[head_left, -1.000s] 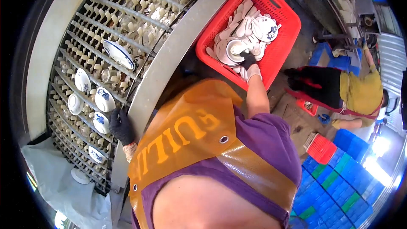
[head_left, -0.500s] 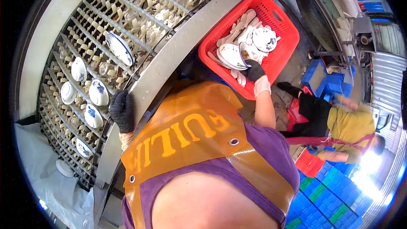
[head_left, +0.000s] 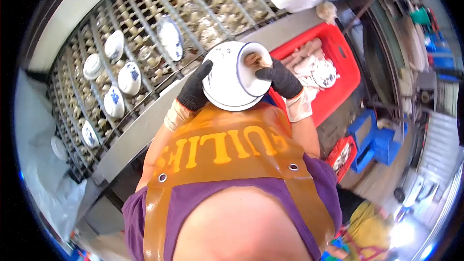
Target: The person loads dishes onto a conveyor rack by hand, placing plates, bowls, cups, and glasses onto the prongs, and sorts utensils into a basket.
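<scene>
Both of my hands wear black knit gloves and are raised in front of the brown apron. My left hand (head_left: 195, 87) grips the left edge of white bowls (head_left: 220, 84), which look stacked with blue-lined rims. My right hand (head_left: 280, 80) has its fingers closed on a smaller blue-rimmed bowl (head_left: 249, 84), tilted so that brown food residue shows inside. This bowl overlaps the others in front of my chest. To the right, a red plastic basket (head_left: 349, 84) contains white spoons (head_left: 302, 60) and a blue-patterned white dish (head_left: 324, 74).
A pegged conveyor (head_left: 145, 7) runs along the left, carrying several dishes, including an oval plate (head_left: 170, 37). Its metal edge (head_left: 137, 137) lies beside me. Blue crates (head_left: 365, 137) and a smaller red basket (head_left: 342, 157) are on the floor. Another person (head_left: 369, 227) is behind, lower right.
My right hand has brought bowls from the red basket to my chest. My left hand has left the conveyor edge and taken hold of them. My view has shifted, and the other person appears lower.
</scene>
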`<action>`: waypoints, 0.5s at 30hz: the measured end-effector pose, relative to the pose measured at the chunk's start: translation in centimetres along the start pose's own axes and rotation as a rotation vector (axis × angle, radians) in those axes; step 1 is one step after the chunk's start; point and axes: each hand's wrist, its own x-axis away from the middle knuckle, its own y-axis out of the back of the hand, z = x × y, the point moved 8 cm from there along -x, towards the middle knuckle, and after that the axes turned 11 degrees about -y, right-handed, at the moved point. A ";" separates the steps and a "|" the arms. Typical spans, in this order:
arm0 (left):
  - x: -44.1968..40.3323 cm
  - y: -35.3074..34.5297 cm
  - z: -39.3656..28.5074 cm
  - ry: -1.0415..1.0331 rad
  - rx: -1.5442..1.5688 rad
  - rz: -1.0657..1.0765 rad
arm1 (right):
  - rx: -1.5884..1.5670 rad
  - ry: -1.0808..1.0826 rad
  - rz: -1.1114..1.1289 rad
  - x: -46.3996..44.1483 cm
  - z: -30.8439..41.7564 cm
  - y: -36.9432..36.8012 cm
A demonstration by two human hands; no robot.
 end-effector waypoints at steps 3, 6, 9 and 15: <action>1.4 0.0 -4.1 -0.285 -0.745 0.045 | 0.381 0.103 -0.238 -2.9 0.1 -0.7; 1.3 2.7 -4.4 -0.302 -0.325 -0.010 | 1.127 0.441 -0.426 -3.4 5.3 -5.3; 1.3 3.7 -5.8 -0.426 -0.405 -0.030 | 1.397 0.577 -0.239 -5.7 6.0 -9.1; -1.5 5.8 -7.2 -0.716 -0.332 0.113 | 1.571 0.625 -0.063 -10.5 7.3 -11.0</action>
